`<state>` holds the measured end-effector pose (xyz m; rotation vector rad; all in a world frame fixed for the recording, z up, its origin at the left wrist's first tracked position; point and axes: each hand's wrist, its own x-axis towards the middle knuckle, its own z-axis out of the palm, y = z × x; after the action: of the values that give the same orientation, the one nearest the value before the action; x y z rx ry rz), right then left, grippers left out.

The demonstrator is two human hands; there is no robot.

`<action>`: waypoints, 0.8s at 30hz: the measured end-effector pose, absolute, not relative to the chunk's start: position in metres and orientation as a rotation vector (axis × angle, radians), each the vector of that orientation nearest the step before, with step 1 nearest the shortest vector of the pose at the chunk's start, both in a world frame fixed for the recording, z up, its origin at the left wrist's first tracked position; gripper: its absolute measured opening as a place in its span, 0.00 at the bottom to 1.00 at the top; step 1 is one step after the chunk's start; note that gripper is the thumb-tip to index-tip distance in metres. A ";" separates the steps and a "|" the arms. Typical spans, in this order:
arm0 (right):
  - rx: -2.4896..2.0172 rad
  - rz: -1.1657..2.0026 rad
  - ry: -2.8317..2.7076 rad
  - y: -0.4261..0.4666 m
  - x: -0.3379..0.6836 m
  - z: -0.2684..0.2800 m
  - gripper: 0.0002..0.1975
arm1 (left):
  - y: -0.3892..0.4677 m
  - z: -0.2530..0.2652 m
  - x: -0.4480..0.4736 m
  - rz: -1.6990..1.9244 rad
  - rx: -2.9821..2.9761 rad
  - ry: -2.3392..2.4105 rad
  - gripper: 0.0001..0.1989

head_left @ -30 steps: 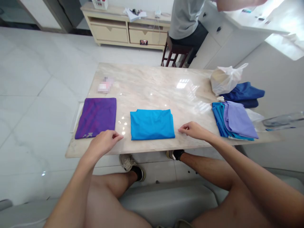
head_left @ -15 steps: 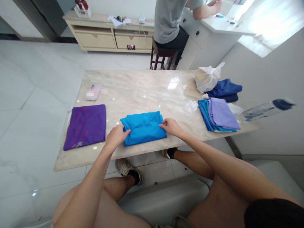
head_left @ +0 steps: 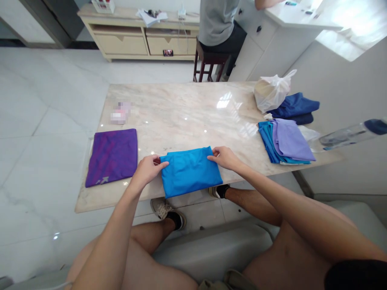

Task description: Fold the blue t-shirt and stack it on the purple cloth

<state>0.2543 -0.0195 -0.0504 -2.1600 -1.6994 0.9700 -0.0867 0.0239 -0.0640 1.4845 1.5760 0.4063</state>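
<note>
— So, what do the hands have?

— A blue shirt (head_left: pixel 191 171), folded into a neat, almost square pad. It is bright turquoise, smooth and slightly shiny, with a soft crease near its far edge. Its near edge hangs just over the rim of the surface (head_left: pixel 187 108) at 6 o'clock.

— How is it held?

— The left hand (head_left: pixel 148 169) pinches the far left corner, fingers curled and closed on the cloth. The right hand (head_left: pixel 225 157) pinches the far right corner the same way. The hands sit apart, one at each side of the shirt.

— And around it?

— At 9 o'clock from it, close by but not touching, lies a purple shirt (head_left: pixel 112 156), folded flat with a pale logo at its near edge. At 3 o'clock, well apart, sits a stack (head_left: pixel 287 141) of folded cloths, lilac on top of teal. Beyond the stack, at 1 o'clock, a white bag (head_left: pixel 272 92) leans against dark blue clothes (head_left: pixel 298 106). A bottle (head_left: pixel 347 135) lies past the right rim of the surface.
</note>
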 end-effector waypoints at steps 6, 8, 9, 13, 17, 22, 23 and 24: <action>-2.114 1.371 -1.577 -0.024 0.273 -0.038 0.17 | 0.028 -0.055 -0.083 0.378 1.362 1.374 0.24; -2.090 1.474 -1.527 -0.024 0.278 -0.033 0.18 | 0.033 -0.054 -0.075 0.390 1.385 1.323 0.21; -2.106 1.483 -1.525 -0.023 0.280 -0.031 0.18 | 0.036 -0.055 -0.069 0.424 1.406 1.324 0.19; -2.362 1.077 -1.659 -0.023 0.282 -0.029 0.10 | 0.041 -0.065 -0.043 0.553 1.549 1.537 0.13; -2.198 0.658 -1.978 -0.029 0.276 -0.035 0.24 | 0.035 -0.075 -0.027 0.573 1.908 1.661 0.25; -1.918 0.550 -2.425 -0.033 0.267 -0.041 0.21 | 0.023 -0.072 -0.020 0.264 2.328 1.483 0.25; -1.943 0.539 -2.463 -0.033 0.266 -0.040 0.20 | 0.020 -0.068 -0.021 0.174 2.370 1.482 0.23; -1.978 0.537 -2.479 -0.034 0.265 -0.039 0.18 | 0.018 -0.063 -0.022 0.088 2.402 1.491 0.22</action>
<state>0.2650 -0.0340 -0.0390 -1.9782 -2.4794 0.5372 -0.0224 0.0180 -0.0627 2.4025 1.4913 0.0883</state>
